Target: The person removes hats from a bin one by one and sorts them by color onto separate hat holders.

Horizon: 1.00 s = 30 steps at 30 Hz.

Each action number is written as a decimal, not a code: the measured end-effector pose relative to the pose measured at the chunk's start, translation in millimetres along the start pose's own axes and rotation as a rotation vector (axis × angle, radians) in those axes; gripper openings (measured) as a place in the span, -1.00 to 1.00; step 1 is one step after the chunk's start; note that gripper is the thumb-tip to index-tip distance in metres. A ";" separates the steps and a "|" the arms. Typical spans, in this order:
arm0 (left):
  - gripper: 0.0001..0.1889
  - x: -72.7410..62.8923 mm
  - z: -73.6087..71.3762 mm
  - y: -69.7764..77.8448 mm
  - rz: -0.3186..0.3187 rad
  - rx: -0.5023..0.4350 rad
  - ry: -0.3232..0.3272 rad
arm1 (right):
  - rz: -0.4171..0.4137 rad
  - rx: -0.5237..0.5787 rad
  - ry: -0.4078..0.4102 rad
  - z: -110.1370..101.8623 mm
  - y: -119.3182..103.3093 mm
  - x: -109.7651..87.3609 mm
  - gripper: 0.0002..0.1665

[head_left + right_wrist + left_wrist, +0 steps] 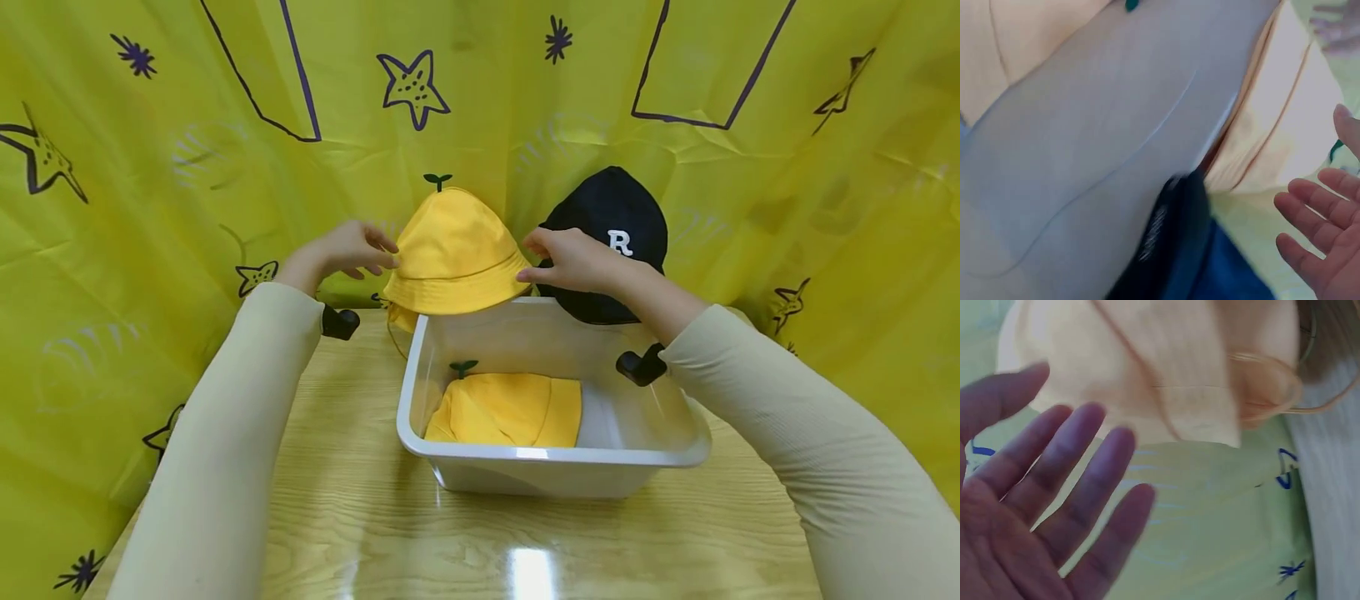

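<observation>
A yellow bucket hat point(457, 242) with a green sprout on its crown stands behind the bin, its brim over the bin's back left rim. To its left is my left hand point(352, 250), fingers spread and loosely bent. On the hat's other side my right hand point(573, 258) reaches across the front of a black cap point(618, 208) with a white letter R. Both wrist views show the left palm point(1041, 506) and right palm point(1329, 225) facing the hat with nothing held. Another yellow hat point(517, 408), also with a sprout, lies folded inside the white bin point(555, 454).
The bin stands on a wooden table point(360, 517). A yellow curtain point(480, 100) printed with dark stars hangs close behind and at both sides. An orange cord point(1322, 406) trails from under the hat. The cap leans at the bin's back right.
</observation>
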<state>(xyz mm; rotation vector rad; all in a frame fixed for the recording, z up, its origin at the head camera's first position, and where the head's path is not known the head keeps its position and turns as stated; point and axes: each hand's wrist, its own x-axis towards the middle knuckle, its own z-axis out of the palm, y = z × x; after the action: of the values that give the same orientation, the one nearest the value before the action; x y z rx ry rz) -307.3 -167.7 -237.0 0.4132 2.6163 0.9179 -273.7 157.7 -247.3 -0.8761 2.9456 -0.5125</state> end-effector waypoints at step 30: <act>-0.46 25.4 50.5 74.5 0.007 0.050 -0.498 | -0.179 -0.161 -0.050 27.9 -52.0 -86.0 0.00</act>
<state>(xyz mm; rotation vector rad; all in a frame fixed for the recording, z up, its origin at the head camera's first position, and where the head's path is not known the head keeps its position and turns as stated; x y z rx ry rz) -298.0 -74.7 -231.7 0.5794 2.1839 0.6490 -170.6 154.4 -263.0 -1.1586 2.9105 -0.2561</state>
